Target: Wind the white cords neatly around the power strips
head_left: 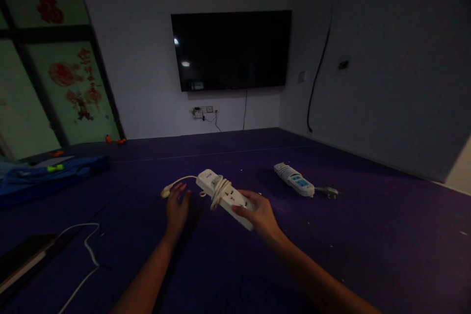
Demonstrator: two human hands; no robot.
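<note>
A white power strip (221, 191) with its cord wound round its middle lies on the dark purple floor mat (368, 235). My right hand (259, 213) grips the strip's near end, fingers wrapped over it. My left hand (176, 208) rests flat on the mat just left of the strip, fingers stretched out, near the cord's plug (167, 190). It holds nothing.
A second power strip (294, 179) with blue sockets and its plug lies to the right. A white cable (86, 250) and a dark flat device (25, 257) are at lower left. Blue fabric (51, 174) lies at the left. A wall TV (231, 49) hangs ahead.
</note>
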